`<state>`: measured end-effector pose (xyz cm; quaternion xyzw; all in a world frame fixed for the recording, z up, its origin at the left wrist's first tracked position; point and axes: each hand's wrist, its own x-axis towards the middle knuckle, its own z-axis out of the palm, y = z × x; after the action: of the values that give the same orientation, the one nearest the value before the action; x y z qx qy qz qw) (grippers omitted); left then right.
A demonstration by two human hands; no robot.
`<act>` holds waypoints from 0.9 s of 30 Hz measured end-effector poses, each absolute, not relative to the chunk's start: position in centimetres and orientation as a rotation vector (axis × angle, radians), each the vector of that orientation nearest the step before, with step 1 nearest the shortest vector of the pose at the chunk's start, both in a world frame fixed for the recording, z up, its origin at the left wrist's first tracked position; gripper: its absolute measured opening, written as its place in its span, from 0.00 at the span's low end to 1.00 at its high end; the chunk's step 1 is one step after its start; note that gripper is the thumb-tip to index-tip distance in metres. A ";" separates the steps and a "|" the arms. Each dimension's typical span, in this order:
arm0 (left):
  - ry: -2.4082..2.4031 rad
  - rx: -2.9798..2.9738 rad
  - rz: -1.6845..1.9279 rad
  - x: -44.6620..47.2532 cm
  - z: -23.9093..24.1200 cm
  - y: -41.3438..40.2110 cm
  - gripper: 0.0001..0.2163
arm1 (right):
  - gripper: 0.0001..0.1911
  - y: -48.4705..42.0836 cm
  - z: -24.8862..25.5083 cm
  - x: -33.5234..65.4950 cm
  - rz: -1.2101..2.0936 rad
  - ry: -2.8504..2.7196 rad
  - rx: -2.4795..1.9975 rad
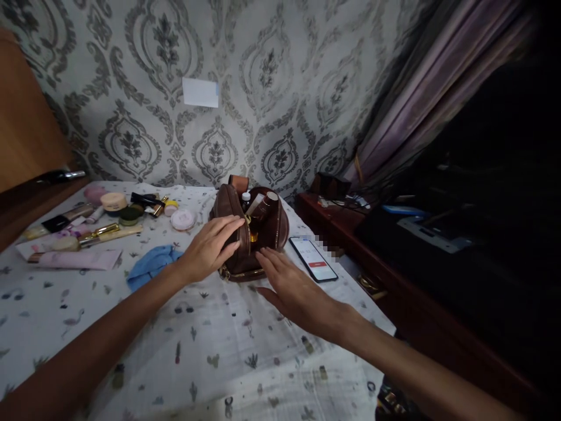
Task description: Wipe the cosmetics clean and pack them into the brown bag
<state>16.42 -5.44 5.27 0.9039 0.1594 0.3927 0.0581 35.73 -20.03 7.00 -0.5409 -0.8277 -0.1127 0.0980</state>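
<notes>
A brown zippered bag (228, 204) stands unzipped on the patterned cloth, near the wall. Inside it I see a small bottle with a white cap (246, 199), a dark brown bottle (268, 204) and something yellow lower down. My left hand (211, 245) lies against the bag's left side, fingers stretched out and holding nothing. At the front right edge of the opening rests my right hand (291, 280), its fingers extended and its thumb apart. A blue cloth (153, 264) lies crumpled beside my left wrist.
Several cosmetics lie at the left, among them a pink tube (81, 259), a round jar (114, 202) and a brush (120, 234). A phone (314, 259) with its screen lit lies right of the bag. Beyond the table's right edge is a dark red wooden surface (324, 215).
</notes>
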 end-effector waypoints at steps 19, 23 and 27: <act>2.141 2.493 0.769 -2.9 3.8 2.9 0.20 | 0.12 -17.3 2.2 26.8 0.220 -2.304 -1.054; 2.480 2.088 0.802 -8.3 2.6 4.5 0.19 | 0.12 -15.7 1.4 23.8 0.453 -2.315 -1.055; 2.582 1.921 0.785 -10.7 1.0 5.5 0.21 | 0.13 -14.5 -0.1 21.7 0.558 -2.236 -1.002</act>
<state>-10.74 5.50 1.02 0.5778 0.7765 0.2362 -0.0854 21.67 -14.46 -0.11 -0.3792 -0.8463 0.2110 0.3090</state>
